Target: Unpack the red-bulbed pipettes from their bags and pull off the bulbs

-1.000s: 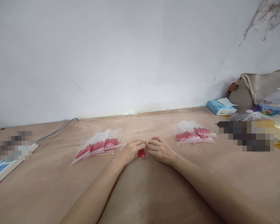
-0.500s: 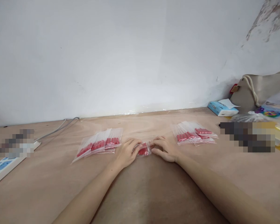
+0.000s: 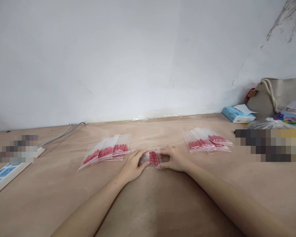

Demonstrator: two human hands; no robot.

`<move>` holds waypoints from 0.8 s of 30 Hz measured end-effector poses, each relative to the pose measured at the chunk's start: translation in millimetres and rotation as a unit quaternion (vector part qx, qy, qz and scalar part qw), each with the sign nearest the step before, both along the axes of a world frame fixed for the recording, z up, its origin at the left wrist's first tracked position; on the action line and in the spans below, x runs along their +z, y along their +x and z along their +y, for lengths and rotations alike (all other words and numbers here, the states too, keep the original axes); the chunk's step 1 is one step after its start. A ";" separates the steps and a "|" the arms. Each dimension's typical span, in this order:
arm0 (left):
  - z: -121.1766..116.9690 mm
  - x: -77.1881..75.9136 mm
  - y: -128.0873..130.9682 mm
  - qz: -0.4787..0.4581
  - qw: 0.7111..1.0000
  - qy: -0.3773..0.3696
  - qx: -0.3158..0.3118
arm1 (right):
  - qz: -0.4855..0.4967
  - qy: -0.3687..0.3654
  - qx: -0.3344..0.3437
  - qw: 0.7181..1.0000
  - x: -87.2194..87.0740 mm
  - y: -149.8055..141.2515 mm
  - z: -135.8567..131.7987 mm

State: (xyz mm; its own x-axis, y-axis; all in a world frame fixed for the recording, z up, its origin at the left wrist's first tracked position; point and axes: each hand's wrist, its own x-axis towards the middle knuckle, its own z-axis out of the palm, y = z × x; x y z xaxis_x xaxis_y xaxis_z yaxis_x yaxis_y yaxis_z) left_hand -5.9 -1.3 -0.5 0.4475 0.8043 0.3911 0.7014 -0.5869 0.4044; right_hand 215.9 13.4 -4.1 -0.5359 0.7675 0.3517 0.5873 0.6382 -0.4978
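A small clear zip bag (image 3: pixel 153 158) with several red sticks inside lies between my hands on the wooden table. At its left end, my left hand (image 3: pixel 134 165) grips the bag's clear plastic between thumb and fingers. My right hand (image 3: pixel 174 159) holds the zip edge at the other end, with thumb and fingers closed on it. To the left lies a fanned row of similar bags (image 3: pixel 105 152) with red sticks. Another overlapping group of such bags (image 3: pixel 199 144) lies to the right, beyond my right hand.
A white power strip (image 3: pixel 5 172) with blue sockets sits at the left, its grey cable (image 3: pixel 61 135) running to the wall. At the back right stand a blue tissue pack (image 3: pixel 236 114) and a beige bag (image 3: pixel 263 98), with plastic bags beside them. Two blurred-out patches hide other items.
The bag between my hands has turned so its red sticks now show in a neat row. My fingers have shifted to its two ends, and the view has moved slightly.
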 end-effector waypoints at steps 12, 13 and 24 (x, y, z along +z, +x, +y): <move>-1.6 -0.3 0.3 -0.010 1.000 -0.001 -0.006 | 0.037 -0.030 -0.045 0.998 3.6 -9.3 -8.7; -1.7 -0.4 0.2 -0.011 1.000 -0.003 -0.007 | 0.039 -0.033 -0.047 0.998 3.8 -9.4 -8.7; -1.7 -0.9 -0.3 -0.018 1.000 -0.005 -0.022 | -0.015 -0.001 -0.042 0.999 8.9 -7.2 -12.3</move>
State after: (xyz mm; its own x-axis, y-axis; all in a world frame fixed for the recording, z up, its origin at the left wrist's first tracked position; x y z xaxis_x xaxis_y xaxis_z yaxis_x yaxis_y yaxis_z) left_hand -6.2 -3.0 -1.4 0.4691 0.7875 0.3998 0.6594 -0.6134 0.4347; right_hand 208.7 1.1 4.9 -0.4794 0.8113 0.3347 0.6537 0.5846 -0.4806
